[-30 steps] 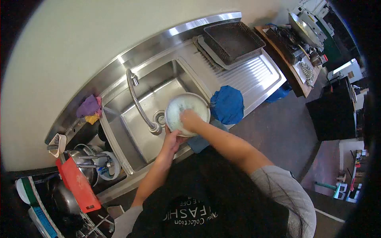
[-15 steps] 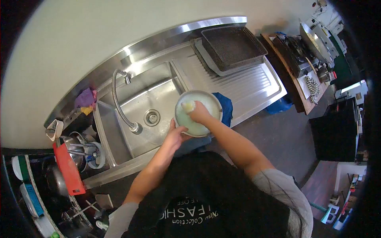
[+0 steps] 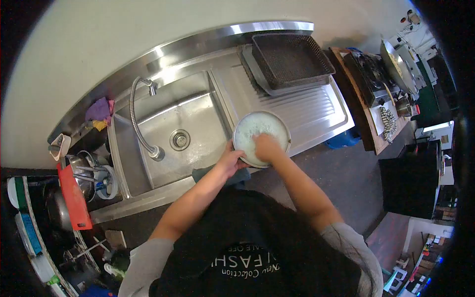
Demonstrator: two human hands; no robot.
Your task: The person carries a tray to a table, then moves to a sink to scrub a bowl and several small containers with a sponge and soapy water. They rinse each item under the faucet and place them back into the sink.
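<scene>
The round bowl [image 3: 247,129], with whitish, foamy water in it, is at the front edge of the sink unit [image 3: 168,199], by the front right corner of the basin [image 3: 193,116]; whether it rests on that edge or is held just above it, I cannot tell. The left hand [image 3: 231,161] grips its near left side, thumb over the rim. The right hand [image 3: 267,147] is down inside the bowl, its fingers in the foam and blurred, so I cannot tell whether they are closed on anything. A blue-grey cloth [image 3: 239,179] lies at the front edge beneath the left forearm. Left of the bowl, a coiled faucet [image 3: 132,109] arches over the basin, its head left of the drain [image 3: 179,140]. Right of the basin is the ridged drainboard [image 3: 297,106], with a dark perforated tray [image 3: 292,59] stacked on a grey tray [image 3: 264,83] towards its back edge. Purple cloth [image 3: 97,111] and yellow cloth [image 3: 100,124] lie beyond the basin's left edge, and a red board [image 3: 74,198] stands nearer the front.
</scene>
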